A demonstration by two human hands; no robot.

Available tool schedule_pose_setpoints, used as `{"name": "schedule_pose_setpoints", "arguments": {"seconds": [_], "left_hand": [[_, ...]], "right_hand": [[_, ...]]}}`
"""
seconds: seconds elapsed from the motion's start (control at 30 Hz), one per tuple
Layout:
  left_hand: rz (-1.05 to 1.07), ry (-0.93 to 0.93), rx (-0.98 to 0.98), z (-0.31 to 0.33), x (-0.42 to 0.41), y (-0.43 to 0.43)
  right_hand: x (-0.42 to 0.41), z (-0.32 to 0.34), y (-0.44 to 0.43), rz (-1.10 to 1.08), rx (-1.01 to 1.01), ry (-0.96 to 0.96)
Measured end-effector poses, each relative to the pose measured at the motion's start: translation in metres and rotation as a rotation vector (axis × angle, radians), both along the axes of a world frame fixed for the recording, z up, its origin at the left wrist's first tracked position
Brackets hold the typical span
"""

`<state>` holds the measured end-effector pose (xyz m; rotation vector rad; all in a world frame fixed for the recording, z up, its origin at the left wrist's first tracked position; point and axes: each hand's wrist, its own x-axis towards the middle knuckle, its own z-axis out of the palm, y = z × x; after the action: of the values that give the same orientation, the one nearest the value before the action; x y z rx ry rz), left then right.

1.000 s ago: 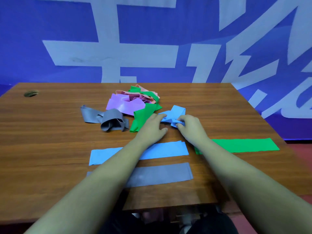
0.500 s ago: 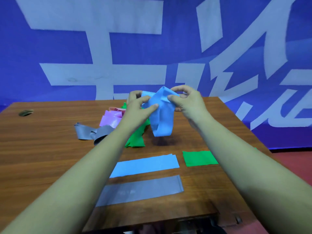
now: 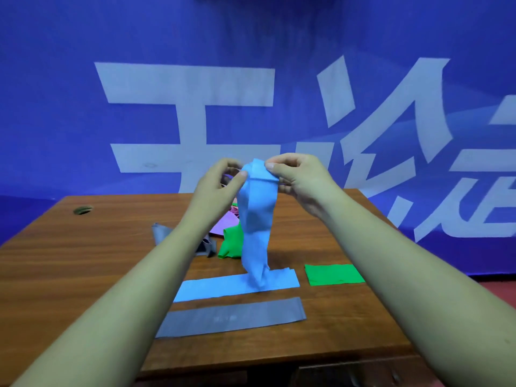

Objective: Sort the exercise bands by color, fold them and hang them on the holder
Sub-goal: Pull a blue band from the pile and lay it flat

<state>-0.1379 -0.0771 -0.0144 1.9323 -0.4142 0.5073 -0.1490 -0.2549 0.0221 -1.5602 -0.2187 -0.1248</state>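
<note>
Looking from big to small, I first see the blue wall [image 3: 83, 79] with pale signs on it, then the brown table [image 3: 83, 261] in front of it. Three bands lie flat near me: the grey band [image 3: 231, 317] nearest, the flat blue band [image 3: 217, 287] just behind it, and the green band [image 3: 332, 274] to the right (my right arm hides part of it).

In the middle is the lifted blue band [image 3: 257, 219]. A second ago it was a crumpled lump on the table by the far pile [image 3: 230, 244]. Now it is up high and hangs long, and its bottom end seems to reach the flat blue one.

My left hand [image 3: 217, 185] pinches its top left edge with thumb and fingers. My right hand [image 3: 296, 177] pinches the top right edge the same way. They hold nothing else.

I think it is now shaken out, so it can go with the other blue one. Folding and hanging are not yet done, and I see no holder.
</note>
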Motion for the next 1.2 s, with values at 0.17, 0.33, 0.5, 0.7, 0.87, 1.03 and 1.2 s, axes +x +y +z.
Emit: {"name": "schedule_pose_setpoints", "arguments": {"seconds": [0.17, 0.33, 0.5, 0.7, 0.87, 1.03, 1.2], "left_hand": [[-0.168, -0.057, -0.051, 0.009, -0.019, 0.006], [-0.108, -0.112, 0.017, 0.014, -0.025, 0.007], [-0.053, -0.138, 0.014, 0.020, -0.024, 0.007], [-0.111, -0.071, -0.080, 0.035, -0.019, 0.012], [-0.129, -0.022, -0.139, 0.033, -0.016, 0.016], [-0.148, 0.052, -0.268, 0.026, -0.018, 0.018], [-0.313, 0.244, -0.286, 0.014, -0.019, 0.022]], "right_hand": [[-0.013, 0.010, 0.009, 0.040, 0.047, 0.038], [-0.021, 0.016, 0.012, 0.060, 0.071, 0.096], [-0.022, 0.015, 0.010, -0.004, -0.088, 0.059], [-0.022, 0.021, 0.011, -0.114, -0.399, -0.159], [-0.020, 0.025, 0.013, -0.013, -0.390, -0.210], [-0.018, 0.026, 0.019, -0.008, -0.482, -0.207], [-0.017, 0.029, 0.023, -0.026, -0.319, -0.273]]}}
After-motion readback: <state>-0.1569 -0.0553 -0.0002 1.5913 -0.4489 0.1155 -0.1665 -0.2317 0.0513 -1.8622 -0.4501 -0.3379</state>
